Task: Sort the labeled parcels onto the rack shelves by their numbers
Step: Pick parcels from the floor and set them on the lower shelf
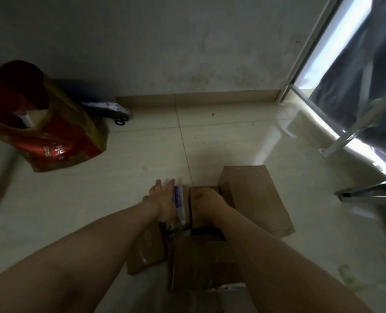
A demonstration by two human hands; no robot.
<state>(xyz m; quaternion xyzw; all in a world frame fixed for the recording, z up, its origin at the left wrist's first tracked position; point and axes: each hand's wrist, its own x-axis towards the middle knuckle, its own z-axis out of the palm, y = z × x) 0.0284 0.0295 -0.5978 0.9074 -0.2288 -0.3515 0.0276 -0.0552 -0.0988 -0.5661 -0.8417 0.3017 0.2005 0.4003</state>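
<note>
Brown cardboard lay all round your hands: a large brown cardboard box (255, 199) to the right, a flat tape-wrapped brown parcel (144, 249) beside your left forearm, and a mid-sized brown box (198, 265) nearest you, all close together on the pale tiled floor (232, 136). Your left hand (161, 201) was spread, its straight fingers laid flat against the white and purple label (179, 201) on the upright side of a small parcel. Your right hand (206, 199) rested on the small brown cardboard box (212, 189) just beside that label. Its fingers bent down out of sight, so I cannot tell whether it had a real hold, nor whether label and small box were one parcel. The white metal rack (336, 143) stood well apart to the right, and no parcel showed on the part of it in view. By that, you were near the start: one parcel in hand for reading, the others left on the floor. A red and gold gift bag (52, 136) and black scissors (121, 120) sat by the wall
</note>
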